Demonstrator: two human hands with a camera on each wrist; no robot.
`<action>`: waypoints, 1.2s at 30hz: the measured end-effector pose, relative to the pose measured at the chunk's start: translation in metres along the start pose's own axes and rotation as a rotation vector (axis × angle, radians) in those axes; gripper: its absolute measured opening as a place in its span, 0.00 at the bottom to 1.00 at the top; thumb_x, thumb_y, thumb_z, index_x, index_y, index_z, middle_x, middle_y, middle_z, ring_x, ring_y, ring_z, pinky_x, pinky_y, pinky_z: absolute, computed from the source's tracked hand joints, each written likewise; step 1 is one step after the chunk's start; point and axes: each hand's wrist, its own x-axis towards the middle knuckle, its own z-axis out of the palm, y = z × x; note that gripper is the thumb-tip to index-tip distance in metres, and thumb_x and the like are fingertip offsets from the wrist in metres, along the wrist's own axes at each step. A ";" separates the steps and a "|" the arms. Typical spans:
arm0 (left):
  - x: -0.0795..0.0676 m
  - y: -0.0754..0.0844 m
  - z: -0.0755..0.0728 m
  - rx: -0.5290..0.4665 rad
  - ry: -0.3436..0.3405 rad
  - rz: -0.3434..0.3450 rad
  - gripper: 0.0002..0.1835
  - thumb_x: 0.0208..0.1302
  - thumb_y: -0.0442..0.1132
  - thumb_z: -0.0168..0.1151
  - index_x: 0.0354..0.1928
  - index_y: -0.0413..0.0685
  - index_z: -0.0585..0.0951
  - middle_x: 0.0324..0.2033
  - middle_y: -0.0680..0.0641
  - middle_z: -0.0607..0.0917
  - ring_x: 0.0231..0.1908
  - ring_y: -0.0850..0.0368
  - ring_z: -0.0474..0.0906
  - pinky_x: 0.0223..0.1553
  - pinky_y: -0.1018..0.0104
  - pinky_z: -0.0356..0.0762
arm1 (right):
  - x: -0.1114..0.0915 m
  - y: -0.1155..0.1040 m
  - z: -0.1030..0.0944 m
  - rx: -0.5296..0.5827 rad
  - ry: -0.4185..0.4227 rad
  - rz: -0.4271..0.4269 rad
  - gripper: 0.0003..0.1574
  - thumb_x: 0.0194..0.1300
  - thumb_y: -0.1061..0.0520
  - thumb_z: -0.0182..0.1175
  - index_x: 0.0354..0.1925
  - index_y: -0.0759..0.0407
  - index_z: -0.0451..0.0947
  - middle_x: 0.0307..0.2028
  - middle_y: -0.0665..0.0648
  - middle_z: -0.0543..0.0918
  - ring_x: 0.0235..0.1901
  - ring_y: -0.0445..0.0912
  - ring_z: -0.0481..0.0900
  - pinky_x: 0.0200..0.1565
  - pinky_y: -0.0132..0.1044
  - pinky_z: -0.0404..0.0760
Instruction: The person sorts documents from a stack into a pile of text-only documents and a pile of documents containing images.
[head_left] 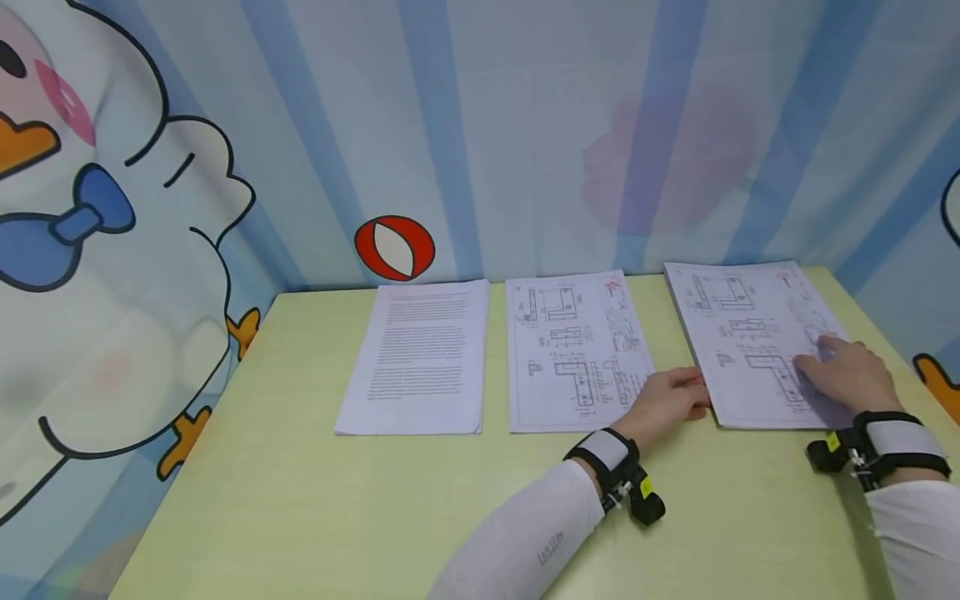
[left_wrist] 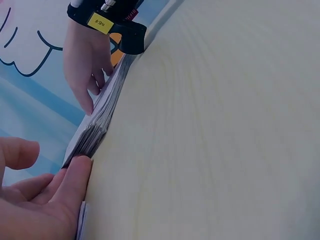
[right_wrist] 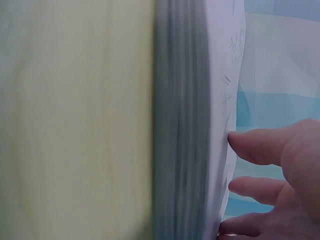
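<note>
A thick stack of printed drawings (head_left: 738, 333) lies at the right of the table. Its layered sheet edges (right_wrist: 182, 120) fill the middle of the right wrist view. My left hand (head_left: 667, 404) is at the stack's left edge, fingers fairly straight and touching its side; the thumb stands apart in the left wrist view. On the stack's top sheet, near the right side, my right hand (head_left: 851, 375) rests with fingertips down and spread. Beside my left hand lies another drawing sheet or pile (head_left: 566, 350), its lower right corner partly behind that hand.
Farther left lies a pile of text pages (head_left: 423, 358). All the papers are on a pale yellow table (head_left: 360, 517). A blue striped cloth (head_left: 517, 150) with cartoon figures hangs behind and beside the table. Each wrist wears a strapped camera.
</note>
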 end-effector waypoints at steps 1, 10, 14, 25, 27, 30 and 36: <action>0.000 0.001 0.000 -0.004 0.000 -0.007 0.23 0.61 0.30 0.61 0.60 0.41 0.77 0.41 0.54 0.84 0.35 0.62 0.81 0.41 0.67 0.82 | 0.000 -0.001 0.000 -0.001 -0.001 0.001 0.41 0.71 0.52 0.47 0.65 0.85 0.50 0.56 0.90 0.56 0.51 0.81 0.56 0.50 0.71 0.65; 0.000 0.005 -0.001 -0.063 0.021 -0.070 0.20 0.66 0.31 0.59 0.60 0.38 0.77 0.42 0.50 0.83 0.36 0.58 0.81 0.41 0.61 0.82 | 0.001 -0.004 0.004 -0.014 0.002 -0.005 0.40 0.70 0.53 0.47 0.64 0.85 0.52 0.56 0.90 0.57 0.51 0.81 0.57 0.50 0.69 0.65; 0.002 0.005 -0.001 -0.102 0.005 -0.076 0.19 0.66 0.30 0.58 0.59 0.36 0.77 0.40 0.48 0.83 0.36 0.57 0.81 0.42 0.59 0.82 | 0.001 -0.004 0.006 -0.028 0.015 -0.002 0.39 0.70 0.54 0.47 0.64 0.85 0.52 0.56 0.89 0.59 0.51 0.80 0.59 0.50 0.69 0.66; 0.006 0.008 -0.002 -0.167 -0.023 -0.088 0.18 0.67 0.30 0.57 0.59 0.34 0.76 0.36 0.47 0.82 0.37 0.52 0.81 0.45 0.54 0.81 | 0.000 -0.011 0.001 -0.013 0.017 -0.040 0.39 0.71 0.51 0.47 0.64 0.83 0.55 0.56 0.87 0.62 0.50 0.79 0.62 0.48 0.69 0.68; 0.006 0.008 -0.002 -0.169 -0.018 -0.090 0.18 0.67 0.30 0.57 0.59 0.34 0.76 0.36 0.47 0.82 0.37 0.52 0.81 0.45 0.54 0.81 | 0.001 -0.012 0.001 0.005 0.020 -0.045 0.39 0.71 0.51 0.47 0.64 0.83 0.55 0.56 0.87 0.62 0.50 0.78 0.63 0.48 0.68 0.68; 0.006 0.008 -0.001 -0.176 -0.015 -0.097 0.18 0.67 0.30 0.57 0.59 0.35 0.76 0.35 0.46 0.82 0.37 0.52 0.81 0.45 0.54 0.81 | 0.002 -0.013 0.002 0.022 0.019 -0.046 0.40 0.71 0.51 0.47 0.64 0.84 0.55 0.55 0.88 0.62 0.50 0.78 0.62 0.48 0.68 0.68; 0.007 0.007 -0.003 -0.196 -0.032 -0.110 0.18 0.68 0.31 0.57 0.58 0.35 0.76 0.36 0.45 0.83 0.38 0.51 0.81 0.46 0.53 0.80 | 0.004 -0.015 0.004 0.005 0.010 -0.030 0.40 0.70 0.52 0.49 0.64 0.84 0.55 0.56 0.87 0.61 0.52 0.78 0.61 0.49 0.68 0.67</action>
